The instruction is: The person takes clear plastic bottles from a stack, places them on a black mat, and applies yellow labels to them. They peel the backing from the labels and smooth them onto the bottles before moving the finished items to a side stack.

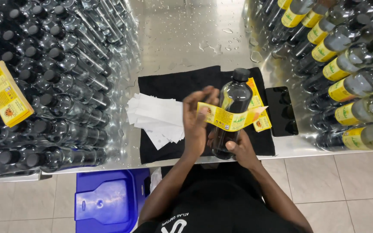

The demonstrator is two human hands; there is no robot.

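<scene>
My right hand (240,149) grips the base of a clear bottle with a black cap (233,101), held tilted over a black cloth (182,84). A yellow label (232,118) lies across the bottle's front. My left hand (197,118) presses the label's left end against the bottle with flat fingers. The label's right end sticks out free past the bottle.
Unlabelled black-capped bottles (52,86) lie stacked at the left, with a stack of yellow labels (5,92) on them. Labelled bottles (350,73) lie at the right. White backing papers (158,116), loose labels (262,123), a dark phone (281,110) sit on the wet steel table (186,30). A blue bin (109,200) stands below.
</scene>
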